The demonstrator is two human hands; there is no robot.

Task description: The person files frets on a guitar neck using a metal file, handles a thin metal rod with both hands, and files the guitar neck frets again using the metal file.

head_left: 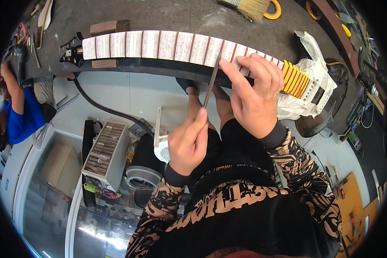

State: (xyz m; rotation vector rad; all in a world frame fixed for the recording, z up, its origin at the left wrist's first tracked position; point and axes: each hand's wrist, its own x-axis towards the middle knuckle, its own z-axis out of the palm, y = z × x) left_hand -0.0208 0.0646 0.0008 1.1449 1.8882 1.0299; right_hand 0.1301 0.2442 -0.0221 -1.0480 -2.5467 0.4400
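A guitar neck [148, 44] lies across the bench, its fretboard covered in pale masking tape between the frets. Its black headstock [72, 49] points left. At the body end, yellow tape strips [296, 79] cover the high frets, and white paper [307, 47] wraps the body. My left hand [188, 142] is closed around the near end of a slim metal file [210, 86], below the neck. The file slants up to the fretboard's edge. My right hand [256, 84] rests over the upper frets, fingers bent and apart, one fingertip touching the file's far end.
Wooden blocks [109, 27] sit beside the neck near the headstock. A brush [247, 8] and a yellow tape roll [272, 9] lie at the back. A hose [109, 113] hangs below the bench. A person in a blue shirt [21, 116] is at the left, near a drawer cabinet [122, 150].
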